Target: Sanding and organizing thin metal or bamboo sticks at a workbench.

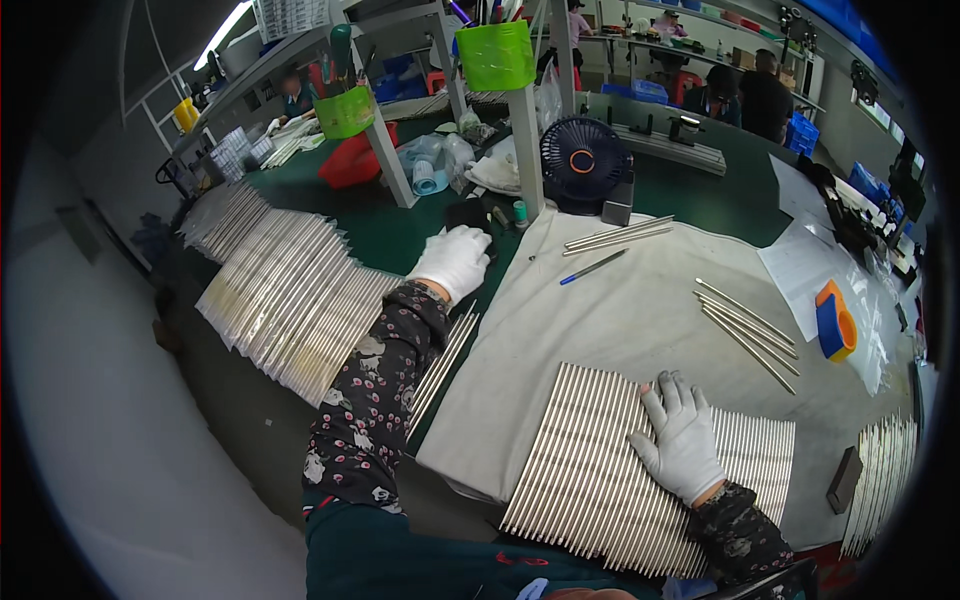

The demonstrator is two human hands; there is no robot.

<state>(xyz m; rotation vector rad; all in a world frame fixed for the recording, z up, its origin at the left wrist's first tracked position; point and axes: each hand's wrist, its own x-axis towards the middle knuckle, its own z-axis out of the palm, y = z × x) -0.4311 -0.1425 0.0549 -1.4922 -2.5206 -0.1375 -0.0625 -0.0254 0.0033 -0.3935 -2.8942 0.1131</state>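
My right hand (682,440), in a white glove with greyed fingertips, lies flat with fingers spread on a wide row of thin silvery metal rods (600,450). Those rods lie side by side on a grey cloth (500,400) near me. Reaching forward on the left, my left hand (452,262) also wears a white glove. Its fingers are curled and pressed together at a dark, flat object (468,214) on the green table; what is in them is hidden. A few more rods (440,370) lie below that wrist.
Stacked rods in clear plastic (290,290) fill the left side. Loose rods (745,335), a blue pen (593,267) and a dark fan (585,162) lie or stand ahead. At right are an orange-and-blue tape dispenser (835,322) and a dark block (845,480). Shelf posts (524,150) rise ahead.
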